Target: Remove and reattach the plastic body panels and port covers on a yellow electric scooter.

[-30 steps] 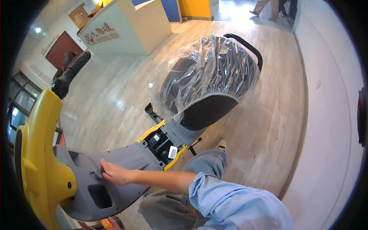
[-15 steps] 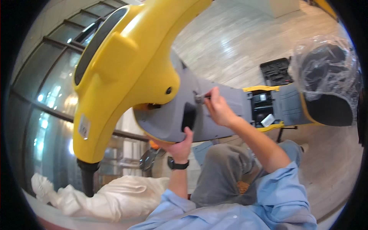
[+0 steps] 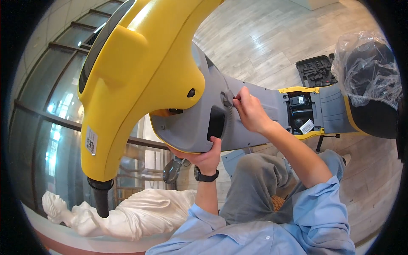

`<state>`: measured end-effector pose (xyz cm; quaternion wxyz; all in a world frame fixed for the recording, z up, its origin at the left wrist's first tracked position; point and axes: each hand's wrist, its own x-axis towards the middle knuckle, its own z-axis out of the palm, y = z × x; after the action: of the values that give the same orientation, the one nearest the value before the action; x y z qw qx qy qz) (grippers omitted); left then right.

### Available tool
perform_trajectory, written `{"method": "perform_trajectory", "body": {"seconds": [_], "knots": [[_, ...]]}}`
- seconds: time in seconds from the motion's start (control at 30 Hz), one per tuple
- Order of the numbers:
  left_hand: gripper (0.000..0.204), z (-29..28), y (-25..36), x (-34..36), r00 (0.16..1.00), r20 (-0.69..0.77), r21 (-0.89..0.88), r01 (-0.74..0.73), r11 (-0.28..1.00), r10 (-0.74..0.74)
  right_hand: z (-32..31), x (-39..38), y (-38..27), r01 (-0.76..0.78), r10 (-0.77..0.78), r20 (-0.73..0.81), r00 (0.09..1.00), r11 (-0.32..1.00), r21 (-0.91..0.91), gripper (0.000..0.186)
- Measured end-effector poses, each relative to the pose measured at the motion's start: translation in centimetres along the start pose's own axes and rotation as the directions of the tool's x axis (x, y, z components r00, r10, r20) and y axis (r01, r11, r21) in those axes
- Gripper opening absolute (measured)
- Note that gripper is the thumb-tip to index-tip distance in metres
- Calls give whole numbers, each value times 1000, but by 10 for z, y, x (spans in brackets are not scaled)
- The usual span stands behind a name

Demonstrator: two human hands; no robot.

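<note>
A yellow scooter front (image 3: 140, 97) with a grey inner leg panel (image 3: 250, 91) fills the middle. My left hand (image 3: 204, 159) grips the panel's lower edge, thumb at the rim of a dark storage pocket (image 3: 217, 123) and the other fingers partly hidden under the edge. A small grey hook (image 3: 227, 99) sticks out above the pocket. My right hand (image 3: 253, 112) is closed in a pinch at this hook, finger and thumb together; any small thing between them is hidden.
An uncovered floorboard bay (image 3: 301, 112) shows dark parts and a white label. Beyond it stands a black seat (image 3: 374, 85) in clear plastic wrap. A black tool case (image 3: 314, 70) lies open on the floor. At lower left are a white statue (image 3: 144, 212) and a black handlebar grip (image 3: 101, 197).
The whole view has shifted a little, so scooter and hands appear slightly further right and higher. My left hand keeps its grip on the panel edge, and my right fingers stay at the hook.
</note>
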<state>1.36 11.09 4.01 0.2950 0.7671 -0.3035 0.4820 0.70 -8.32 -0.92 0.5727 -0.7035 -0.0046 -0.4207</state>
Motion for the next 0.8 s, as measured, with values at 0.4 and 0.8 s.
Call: {"method": "perform_trajectory", "body": {"seconds": [0.4,0.8], "knots": [[121,-3,-5,0,1000,15,-42,2,999,-2,-2,8,-7,-103,99,46,994,990,94,20],[99,-6,-208,-98,971,-109,554,-117,824,211,26,17,-24,137,-109,278,955,987,-87,26]]}}
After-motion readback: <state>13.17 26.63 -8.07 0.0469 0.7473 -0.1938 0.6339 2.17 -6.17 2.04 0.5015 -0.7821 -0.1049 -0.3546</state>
